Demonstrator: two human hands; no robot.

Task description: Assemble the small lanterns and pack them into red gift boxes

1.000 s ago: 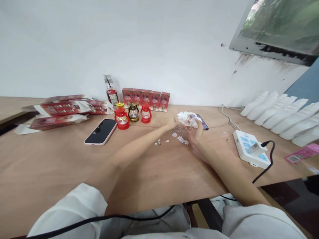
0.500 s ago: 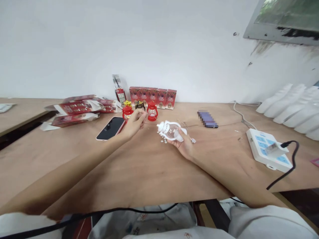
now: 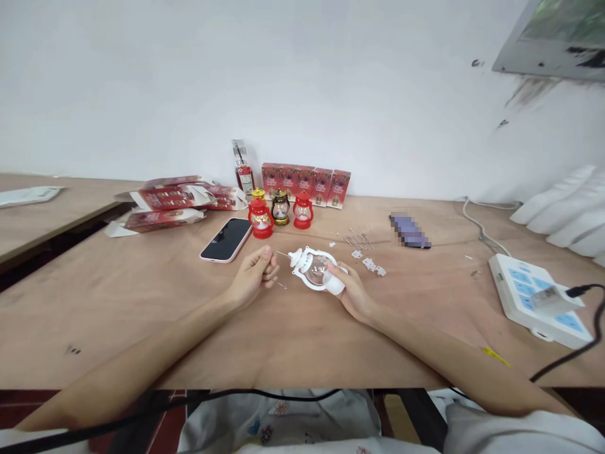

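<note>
My right hand [image 3: 352,294] grips a small white toy lantern [image 3: 314,270], tilted with its top toward the left, just above the wooden table [image 3: 142,296]. My left hand [image 3: 255,276] is beside it with fingers pinched together on a thin wire piece [image 3: 282,255] that reaches toward the lantern's top. Small white bits [image 3: 372,264] and a bunch of thin wire pieces [image 3: 357,239] lie on the table just beyond my right hand.
Two red lanterns [image 3: 261,220] and a black-gold one [image 3: 280,207] stand behind a dark phone [image 3: 227,239]. Red boxes [image 3: 307,183] line the wall; opened cartons [image 3: 163,205] lie left. A second phone [image 3: 409,231] and a white power strip [image 3: 539,297] sit to the right.
My left hand came back from the standing lanterns toward the white lantern and now pinches a thin wire. The right hand with the lantern stayed nearly put; my view shifted left.
</note>
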